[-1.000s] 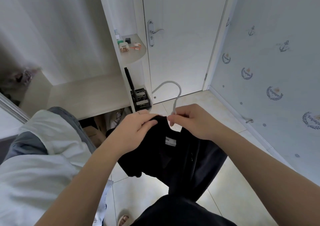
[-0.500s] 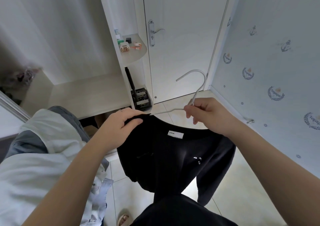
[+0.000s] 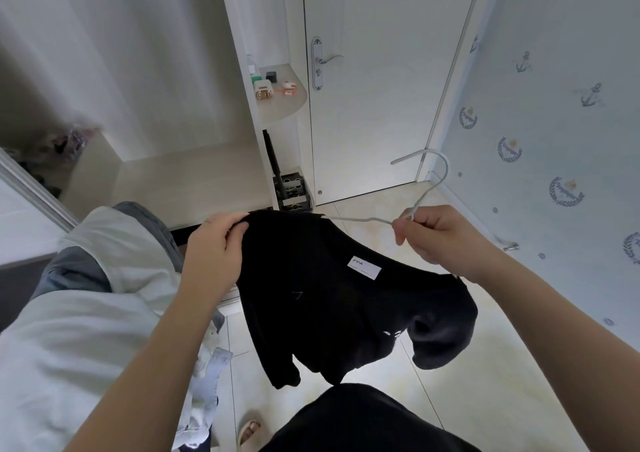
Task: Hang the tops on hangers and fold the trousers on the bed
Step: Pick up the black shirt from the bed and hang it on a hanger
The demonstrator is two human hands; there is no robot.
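Black top (image 3: 329, 278) is up in the air in front of the person, stretched between both hands above the tiled floor (image 3: 491, 354). Left hand (image 3: 214, 243) has a firm hold on one shoulder of it, thumb on top and fingers curled into the fabric. Right hand (image 3: 433, 233) is clamped on the white wire hanger (image 3: 428, 195) just below the hook, pinching it between thumb and fingers, with the hook curving upward toward the door (image 3: 374, 105).

One thin arm of the hanger runs bare from the right hand across to the left and disappears into the cloth by the left hand's fingertips. The other side of the top passes under the right wrist, so whether that shoulder sits on the wire cannot be told. A white label (image 3: 363, 267) shows at the neck, facing up. The body and sleeves droop down, one sleeve hanging in a loose fold on the right.

On the left, a bundle of white and grey-blue clothes (image 3: 86, 313) is bunched beside the left forearm. Behind it stands an open wardrobe (image 3: 173, 181), and a rounded corner shelf (image 3: 287, 112) next to the door carries a few small items. Anchor-print wallpaper (image 3: 554, 122) covers the right wall.
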